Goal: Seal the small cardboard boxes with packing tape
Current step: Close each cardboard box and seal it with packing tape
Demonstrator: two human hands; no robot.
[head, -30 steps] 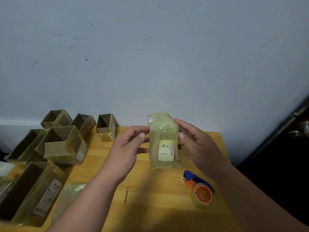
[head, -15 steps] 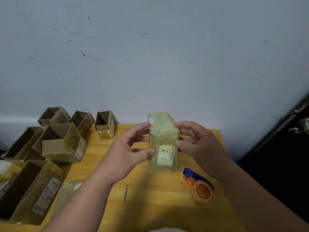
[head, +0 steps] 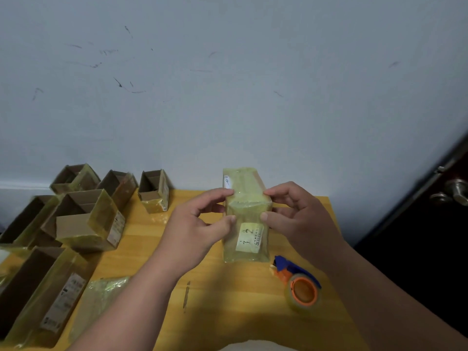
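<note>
Wall (head: 228, 97), pale and scuffed with dark marks, fills the upper view. Tabletop (head: 228, 312), yellow wood, stands against it, with a dark door (head: 430, 236) and its metal knob (head: 455, 191) at right. Open boxes (head: 86, 219), taped in yellowish film, are grouped along the tabletop's left side; one smaller open box (head: 153, 190) stands apart near the wall. Crumpled film (head: 101, 297) lies beside the nearest open box. Closed box (head: 247, 219), wrapped in the same yellowish tape and bearing a white label (head: 249, 236), stands upright on end at mid-tabletop, in front of the wall. Left hand (head: 195, 229) has its grip closed on the box's left upper edge, thumb on the front face, fingertips at the top. Right hand (head: 296, 219) grips the right upper edge likewise, thumb on the front, fingers at the top corner. Tape dispenser (head: 300, 285), blue and orange with a clear roll, lies on the tabletop just right of the box's base, untouched.
</note>
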